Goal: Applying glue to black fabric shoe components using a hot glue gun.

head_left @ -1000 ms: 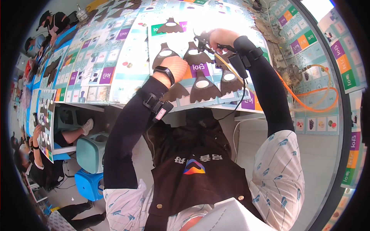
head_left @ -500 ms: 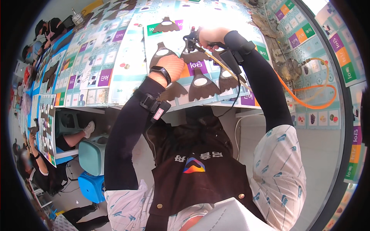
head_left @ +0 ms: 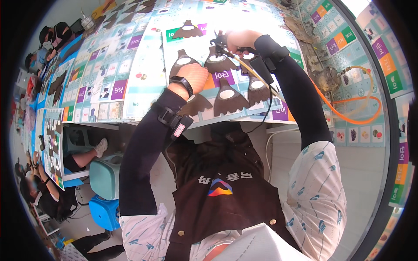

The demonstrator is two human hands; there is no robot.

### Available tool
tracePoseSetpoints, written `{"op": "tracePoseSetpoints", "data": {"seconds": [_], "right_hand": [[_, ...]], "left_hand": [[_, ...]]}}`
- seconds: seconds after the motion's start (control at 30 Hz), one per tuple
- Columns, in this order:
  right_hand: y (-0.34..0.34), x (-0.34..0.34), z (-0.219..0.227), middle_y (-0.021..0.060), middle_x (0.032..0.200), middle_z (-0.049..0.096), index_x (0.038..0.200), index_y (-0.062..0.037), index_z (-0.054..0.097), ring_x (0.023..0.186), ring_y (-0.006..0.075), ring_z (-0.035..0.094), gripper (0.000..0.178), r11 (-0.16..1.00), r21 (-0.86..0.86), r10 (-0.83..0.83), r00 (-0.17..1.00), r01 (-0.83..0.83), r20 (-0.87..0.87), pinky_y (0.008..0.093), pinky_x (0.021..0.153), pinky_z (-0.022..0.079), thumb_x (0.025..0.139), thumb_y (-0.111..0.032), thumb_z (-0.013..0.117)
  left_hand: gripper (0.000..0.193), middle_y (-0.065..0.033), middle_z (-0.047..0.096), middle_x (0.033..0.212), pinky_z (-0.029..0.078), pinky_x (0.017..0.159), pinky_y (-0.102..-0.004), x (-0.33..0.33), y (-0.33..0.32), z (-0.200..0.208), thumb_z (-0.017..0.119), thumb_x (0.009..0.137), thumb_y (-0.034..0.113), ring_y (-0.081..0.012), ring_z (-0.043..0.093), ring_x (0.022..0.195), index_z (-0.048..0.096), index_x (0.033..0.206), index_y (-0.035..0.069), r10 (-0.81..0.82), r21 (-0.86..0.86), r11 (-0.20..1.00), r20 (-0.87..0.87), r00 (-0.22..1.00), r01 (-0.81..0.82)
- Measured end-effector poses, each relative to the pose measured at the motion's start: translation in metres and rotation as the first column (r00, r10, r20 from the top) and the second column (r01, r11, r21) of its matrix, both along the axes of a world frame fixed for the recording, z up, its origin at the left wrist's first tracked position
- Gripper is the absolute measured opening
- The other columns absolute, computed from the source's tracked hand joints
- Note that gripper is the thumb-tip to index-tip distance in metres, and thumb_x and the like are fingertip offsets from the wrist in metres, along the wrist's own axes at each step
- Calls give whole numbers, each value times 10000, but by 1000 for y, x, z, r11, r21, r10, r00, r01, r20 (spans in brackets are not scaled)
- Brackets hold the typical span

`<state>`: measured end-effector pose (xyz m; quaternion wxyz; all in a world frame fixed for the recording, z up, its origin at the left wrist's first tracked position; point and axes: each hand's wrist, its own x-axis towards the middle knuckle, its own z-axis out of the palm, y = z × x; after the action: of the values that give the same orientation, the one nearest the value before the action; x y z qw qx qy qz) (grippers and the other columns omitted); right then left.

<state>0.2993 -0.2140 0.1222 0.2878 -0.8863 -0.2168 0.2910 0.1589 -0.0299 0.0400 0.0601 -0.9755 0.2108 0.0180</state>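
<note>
My right hand (head_left: 241, 42) is closed round a small dark spray gun (head_left: 220, 43) with a pale hose (head_left: 257, 74) trailing from it. Below the nozzle lies a dark brown fan-shaped piece (head_left: 221, 67) with a scalloped edge and a pale oval. Beside it, my left hand (head_left: 193, 77) is curled, its fingertips hidden, between another fan-shaped piece (head_left: 175, 68) and a lower fan-shaped piece (head_left: 201, 105) partly covered by my wrist. More such pieces lie near the table's front edge, among them a middle fan-shaped piece (head_left: 230, 103).
The table (head_left: 146, 93) is covered with printed sheets. An orange hose (head_left: 348, 118) loops at the right by a printed wall panel. Teal and blue stools (head_left: 104, 178) stand below at the left. Other people (head_left: 56, 200) sit at tables on the left. Bright glare washes out the far table.
The spray gun and my right hand have shifted very slightly. My left hand stays almost in place. At the far left, a person's arms have moved.
</note>
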Motion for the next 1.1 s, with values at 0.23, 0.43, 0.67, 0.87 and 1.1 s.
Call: {"op": "tracePoseSetpoints", "data": {"seconds": [0.23,0.43,0.67,0.87,1.1], "right_hand": [[15,6,-2,85,649,557,755,-54,571,474,167,450,130,997,-45,-64,997,62,-38,320,468,344,634,-101,570],[2,3,-2,77,722,539,834,-83,548,491,175,489,179,984,154,-78,995,86,-56,290,452,360,657,-79,566],[-22,27,-25,111,668,599,773,16,623,509,173,565,195,968,238,-75,996,83,-43,284,411,400,638,-120,589],[-38,3,17,36,780,606,909,-42,601,463,156,507,330,993,28,115,987,-119,111,283,440,458,596,-11,698],[-113,15,52,136,792,701,645,8,585,634,193,619,88,997,-70,-37,994,44,107,283,457,438,676,-54,531]], "left_hand": [[292,-94,695,900,510,787,-400,0,2,-3,526,874,114,-282,634,899,692,1114,118,-37,-13,999,22,999,37],[295,-91,695,953,509,788,-389,1,2,2,536,865,123,-278,632,896,690,1117,123,-20,10,1000,-15,1000,20],[304,-94,697,939,510,772,-407,5,-3,-1,529,864,130,-279,633,897,697,1118,141,-33,13,999,11,999,33],[293,-114,686,963,506,812,-429,0,0,12,525,841,109,-306,629,949,703,1073,95,67,-144,986,-100,993,-81],[236,-124,672,898,495,721,-334,-36,59,49,548,841,45,-233,630,786,699,1021,31,188,-762,642,52,981,-83]]}}
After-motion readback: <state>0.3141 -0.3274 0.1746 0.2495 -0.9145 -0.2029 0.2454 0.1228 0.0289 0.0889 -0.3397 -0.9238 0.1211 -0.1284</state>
